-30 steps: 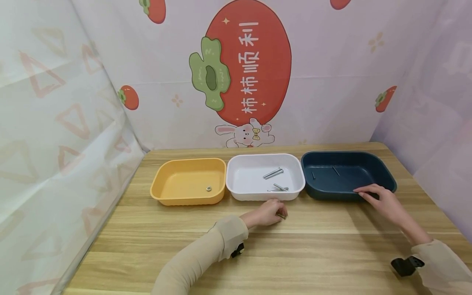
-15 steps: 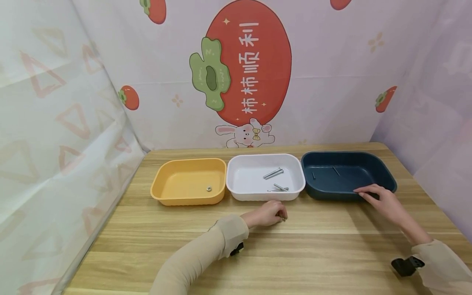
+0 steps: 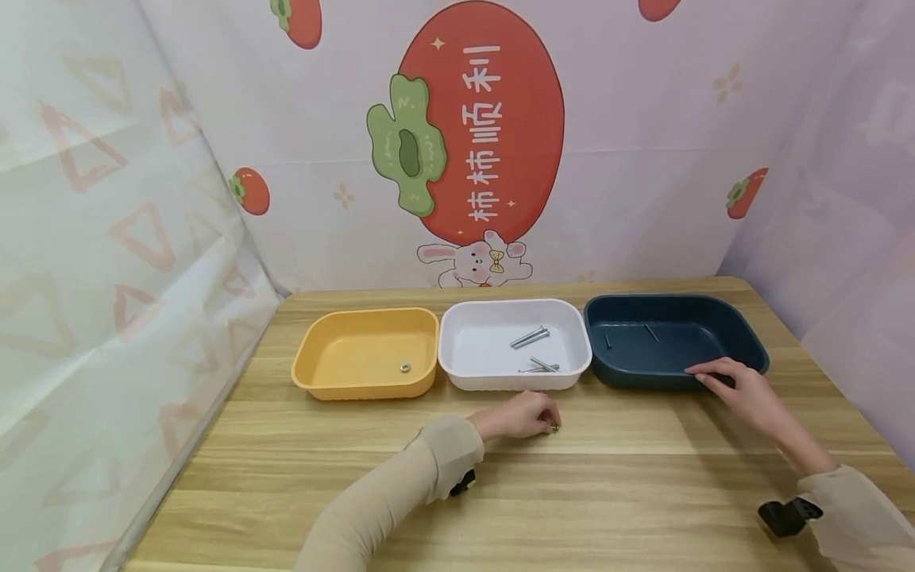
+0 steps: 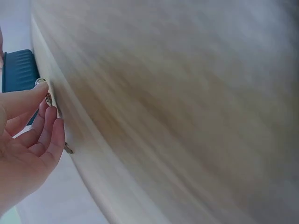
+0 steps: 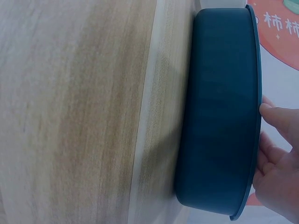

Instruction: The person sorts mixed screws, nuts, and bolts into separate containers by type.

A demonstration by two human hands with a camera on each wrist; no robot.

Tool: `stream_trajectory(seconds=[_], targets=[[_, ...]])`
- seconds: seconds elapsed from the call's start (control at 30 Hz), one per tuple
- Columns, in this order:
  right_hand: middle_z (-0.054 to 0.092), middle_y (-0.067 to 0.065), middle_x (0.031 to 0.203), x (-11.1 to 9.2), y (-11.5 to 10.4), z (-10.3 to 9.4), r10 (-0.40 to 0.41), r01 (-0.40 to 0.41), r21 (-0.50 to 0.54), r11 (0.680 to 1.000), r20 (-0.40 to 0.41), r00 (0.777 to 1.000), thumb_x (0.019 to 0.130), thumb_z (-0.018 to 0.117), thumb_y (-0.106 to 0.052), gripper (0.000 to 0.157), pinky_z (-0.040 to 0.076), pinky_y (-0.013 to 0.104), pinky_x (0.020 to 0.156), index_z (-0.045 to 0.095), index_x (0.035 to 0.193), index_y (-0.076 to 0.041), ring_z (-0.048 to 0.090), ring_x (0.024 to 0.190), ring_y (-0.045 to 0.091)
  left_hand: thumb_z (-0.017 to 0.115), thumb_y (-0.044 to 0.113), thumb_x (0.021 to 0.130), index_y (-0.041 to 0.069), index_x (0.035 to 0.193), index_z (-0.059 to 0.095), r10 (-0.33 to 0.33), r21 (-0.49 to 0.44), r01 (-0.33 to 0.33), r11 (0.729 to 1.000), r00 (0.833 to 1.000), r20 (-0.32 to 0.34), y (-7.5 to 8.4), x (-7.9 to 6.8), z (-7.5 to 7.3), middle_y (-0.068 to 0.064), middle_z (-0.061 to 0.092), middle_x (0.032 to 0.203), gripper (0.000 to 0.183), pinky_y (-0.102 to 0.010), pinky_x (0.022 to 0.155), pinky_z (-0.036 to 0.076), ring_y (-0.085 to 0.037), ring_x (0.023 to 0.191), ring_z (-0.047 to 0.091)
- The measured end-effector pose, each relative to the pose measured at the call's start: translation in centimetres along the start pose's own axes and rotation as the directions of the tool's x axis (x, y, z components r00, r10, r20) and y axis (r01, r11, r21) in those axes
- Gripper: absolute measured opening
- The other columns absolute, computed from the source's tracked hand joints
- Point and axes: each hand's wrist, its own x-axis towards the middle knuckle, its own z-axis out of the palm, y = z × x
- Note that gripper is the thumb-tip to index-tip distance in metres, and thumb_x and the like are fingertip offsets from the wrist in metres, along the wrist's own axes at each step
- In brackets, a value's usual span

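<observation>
My left hand (image 3: 522,415) is low over the table just in front of the white tray (image 3: 457,383). Between thumb and fingertips it pinches a small brass-coloured screw (image 4: 48,99), mostly covered by the fingers in the head view. The end of another small metal piece (image 4: 68,148) pokes out beyond the lower fingers in the left wrist view; the rest of it is hidden. At the right, my right hand (image 3: 739,391) holds the front rim of the dark blue tray (image 5: 219,112), thumb outside and fingers behind the rim.
Several silver screws (image 3: 530,338) lie in the white tray. Two thin screws (image 3: 651,332) lie apart in the dark blue tray. A nut (image 3: 405,367) sits in the yellow tray (image 3: 364,392) at the left. The trays stand in a row before a printed cloth backdrop (image 3: 608,199).
The left hand has shifted slightly down and its fingers have turned the screw, so less of it shows than a second ago. The right hand and the trays stay put.
</observation>
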Motion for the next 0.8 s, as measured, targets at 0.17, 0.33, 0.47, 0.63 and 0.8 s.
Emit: stream_trajectory(seconds=[0.17,0.33,0.47,0.63,0.8], targets=[[0.058,0.007,0.09,0.0,0.0,0.0,-0.003,0.003,-0.005,1.0,-0.003,1.0,0.084,0.056,-0.002,0.012,0.031,0.008,0.069,0.064,0.093,0.001,0.032,0.089,-0.021,0.059,0.008,0.083,0.009,0.09,0.065,0.0,-0.04,0.0,0.999,1.0,-0.008,0.8,0.2,-0.1,0.005,0.061,0.081,0.009,-0.007,0.063,0.037,0.002,0.068,0.048],[0.056,-0.008,0.091,0.0,0.0,0.1,-0.008,0.008,-0.002,1.0,-0.005,1.0,0.085,0.055,-0.003,0.013,0.03,0.006,0.07,0.064,0.093,0.001,0.033,0.089,-0.021,0.058,0.008,0.084,0.008,0.091,0.065,0.02,-0.043,-0.021,0.999,0.999,-0.034,1.3,0.5,-0.1,0.004,0.06,0.081,0.01,-0.007,0.062,0.036,0.001,0.068,0.047],[0.055,-0.009,0.092,0.0,-0.1,0.1,-0.011,0.011,0.001,1.0,-0.005,1.0,0.085,0.055,-0.003,0.013,0.03,0.006,0.07,0.064,0.094,0.001,0.033,0.09,-0.021,0.059,0.007,0.084,0.007,0.093,0.065,0.022,-0.057,-0.024,0.998,0.999,-0.049,1.6,0.7,-0.1,0.002,0.061,0.084,0.011,-0.007,0.062,0.036,0.0,0.07,0.047],[0.058,0.006,0.09,0.0,-0.1,0.0,-0.009,0.009,-0.007,1.0,-0.004,1.0,0.084,0.056,-0.002,0.012,0.031,0.007,0.069,0.064,0.093,0.001,0.032,0.089,-0.021,0.059,0.006,0.083,0.006,0.094,0.065,0.027,-0.068,-0.032,0.997,0.997,-0.076,1.8,0.9,-0.1,0.0,0.062,0.085,0.013,-0.008,0.062,0.037,-0.001,0.07,0.048],[0.059,0.011,0.09,0.0,0.0,0.0,-0.008,0.007,-0.02,1.0,-0.007,1.0,0.083,0.057,-0.001,0.012,0.031,0.007,0.069,0.064,0.093,0.001,0.031,0.089,-0.022,0.058,0.004,0.083,0.005,0.095,0.066,0.025,-0.083,-0.034,0.996,0.994,-0.109,2.1,1.1,-0.2,0.0,0.064,0.088,0.014,-0.007,0.061,0.038,0.0,0.068,0.048]])
